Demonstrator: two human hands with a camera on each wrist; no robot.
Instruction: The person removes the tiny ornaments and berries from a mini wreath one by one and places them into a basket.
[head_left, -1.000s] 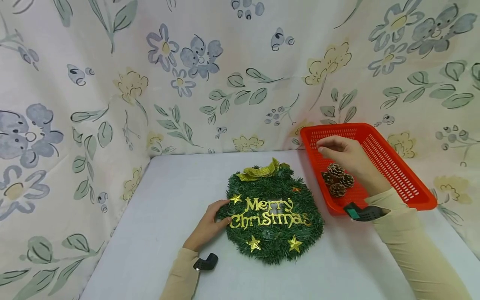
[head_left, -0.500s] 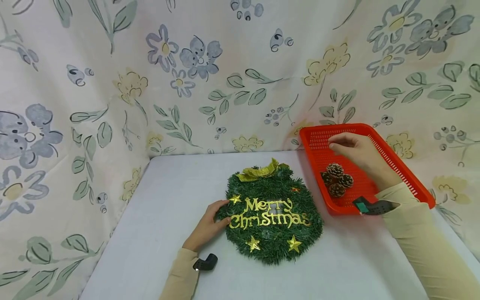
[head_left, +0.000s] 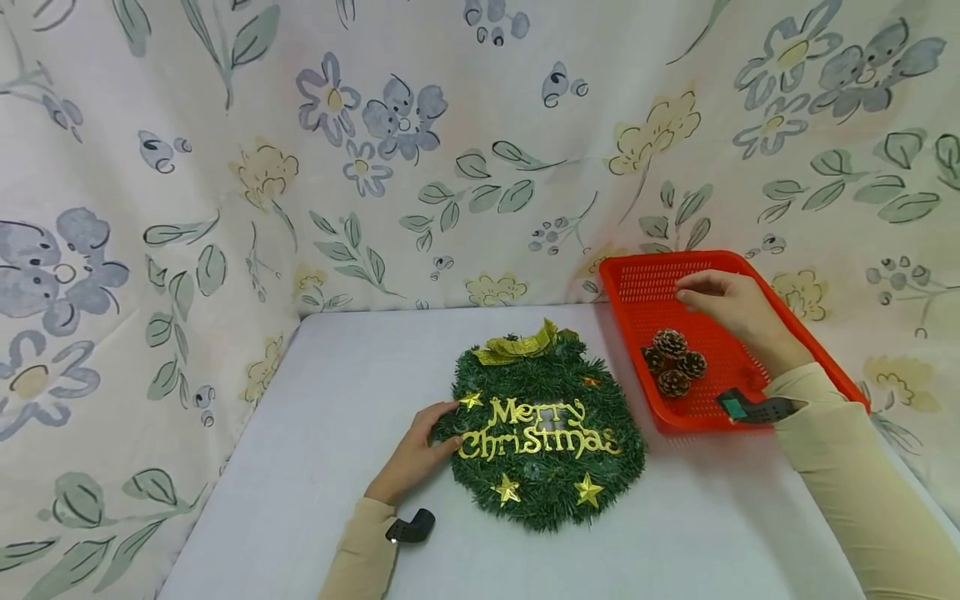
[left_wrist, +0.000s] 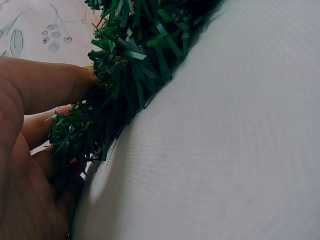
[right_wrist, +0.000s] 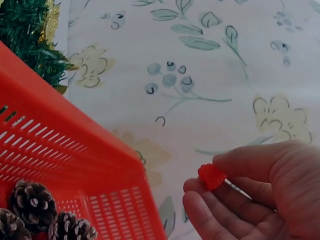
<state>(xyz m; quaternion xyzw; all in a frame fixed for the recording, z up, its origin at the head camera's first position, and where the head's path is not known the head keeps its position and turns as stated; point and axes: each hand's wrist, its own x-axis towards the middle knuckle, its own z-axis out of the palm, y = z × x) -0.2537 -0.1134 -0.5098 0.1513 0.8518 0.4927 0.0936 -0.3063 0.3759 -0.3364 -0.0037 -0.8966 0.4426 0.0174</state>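
My left hand point(head_left: 414, 450) grips the left edge of a green tinsel wreath point(head_left: 551, 492), its thumb and fingers on either side of the strands in the left wrist view. Gold "Merry Christmas" lettering point(head_left: 540, 427), gold stars point(head_left: 588, 489) and a gold bow point(head_left: 517, 344) adorn the wreath. Over the red plastic basket point(head_left: 813, 354) is my right hand point(head_left: 735, 312). In the right wrist view it pinches a small, bumpy red berry-like piece point(right_wrist: 211, 176) between thumb and fingers; a thin pale stem or wire shows behind it.
Several pine cones point(head_left: 674, 382) lie together in the basket's left part. The basket stands at the right, close to the wreath, on a white table point(head_left: 360, 367). A floral curtain point(head_left: 480, 242) hangs along the back and left.
My right hand has moved to the right over the basket, away from the wreath. The left hand and the wreath have stayed in place.
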